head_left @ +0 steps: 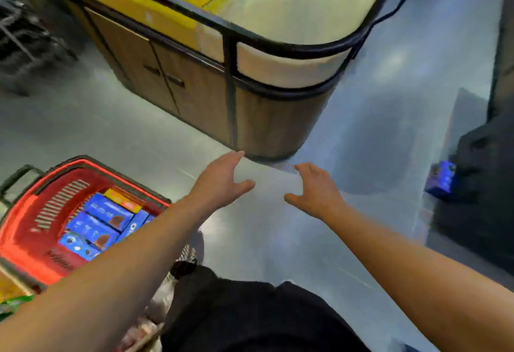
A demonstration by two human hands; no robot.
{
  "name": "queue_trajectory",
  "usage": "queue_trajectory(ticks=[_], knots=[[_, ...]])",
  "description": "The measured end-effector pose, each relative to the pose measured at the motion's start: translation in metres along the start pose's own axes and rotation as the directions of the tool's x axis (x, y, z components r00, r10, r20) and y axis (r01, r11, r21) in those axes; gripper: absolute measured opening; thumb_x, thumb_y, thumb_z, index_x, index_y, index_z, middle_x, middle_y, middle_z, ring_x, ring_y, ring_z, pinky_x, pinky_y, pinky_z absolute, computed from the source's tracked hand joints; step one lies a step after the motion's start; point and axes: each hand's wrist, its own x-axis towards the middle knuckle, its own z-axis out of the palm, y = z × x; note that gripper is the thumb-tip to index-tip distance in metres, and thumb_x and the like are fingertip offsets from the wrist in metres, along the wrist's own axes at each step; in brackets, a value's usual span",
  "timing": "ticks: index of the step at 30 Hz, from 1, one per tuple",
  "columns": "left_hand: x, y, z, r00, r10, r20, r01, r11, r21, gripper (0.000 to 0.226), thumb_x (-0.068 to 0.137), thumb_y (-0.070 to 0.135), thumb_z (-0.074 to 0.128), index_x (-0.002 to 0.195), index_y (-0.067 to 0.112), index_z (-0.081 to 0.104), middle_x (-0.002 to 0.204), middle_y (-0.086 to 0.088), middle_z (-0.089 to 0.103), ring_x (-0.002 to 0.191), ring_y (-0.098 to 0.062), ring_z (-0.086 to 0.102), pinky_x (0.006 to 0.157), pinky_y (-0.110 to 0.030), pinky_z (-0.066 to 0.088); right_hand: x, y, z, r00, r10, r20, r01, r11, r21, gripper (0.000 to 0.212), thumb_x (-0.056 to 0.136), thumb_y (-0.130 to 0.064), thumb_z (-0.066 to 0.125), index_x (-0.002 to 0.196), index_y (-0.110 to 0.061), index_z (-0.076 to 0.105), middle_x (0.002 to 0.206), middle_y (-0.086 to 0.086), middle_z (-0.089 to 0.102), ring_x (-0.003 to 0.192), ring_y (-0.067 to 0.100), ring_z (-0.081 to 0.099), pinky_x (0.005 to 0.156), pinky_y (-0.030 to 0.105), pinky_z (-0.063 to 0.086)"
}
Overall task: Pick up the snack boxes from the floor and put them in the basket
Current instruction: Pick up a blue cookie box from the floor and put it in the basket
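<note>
— Both hands first: what do we see of them?

— Our left hand [222, 177] and right hand [314, 190] are stretched out over the grey floor [278, 240], palms facing each other, fingers spread and loose, thumbs pointing inward. Neither holds anything, and a gap of bare floor shows between them.

— And the snack boxes?

— We see several blue snack boxes [94, 225] lying flat in the red basket [25, 229], with an orange-yellow box [122, 200] at the far edge of the pile. That basket sits on the floor beside our left forearm.

— Any outside it?

— We make out one blue box [442, 177] near the right edge of the floor, against something dark and blurred, well apart from our right hand.

— What stands ahead?

— We face a wooden display stand [194, 87] with black framing and cabinet doors, just beyond our fingertips.
</note>
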Motion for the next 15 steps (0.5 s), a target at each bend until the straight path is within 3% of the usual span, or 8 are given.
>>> queue_trajectory(ticks=[7, 15], knots=[[0.042, 0.177, 0.045, 0.962, 0.256, 0.098, -0.260, 0.965, 0.034, 0.075, 0.082, 0.041, 0.068, 0.146, 0.017, 0.035, 0.150, -0.001, 0.038, 0.138, -0.017, 0.035, 0.111, -0.026, 0.026, -0.063, 0.151, -0.051, 0.955, 0.264, -0.137, -0.245, 0.959, 0.141, 0.087, 0.078, -0.054, 0.066, 0.149, -0.018, 0.031, 0.154, 0.004, 0.032, 0.141, 0.027, 0.031, 0.115, 0.039, 0.030], [0.120, 0.337, 0.107, 0.850, 0.463, 0.253, -0.492, 0.868, 0.064, 0.080, 0.083, 0.045, 0.067, 0.148, 0.017, 0.030, 0.154, -0.001, 0.033, 0.140, -0.018, 0.032, 0.114, -0.028, 0.022, -0.101, 0.285, -0.093, 0.803, 0.562, -0.196, -0.490, 0.812, 0.318, 0.085, 0.078, -0.055, 0.066, 0.148, -0.021, 0.031, 0.154, 0.001, 0.032, 0.139, 0.025, 0.033, 0.112, 0.041, 0.034]])
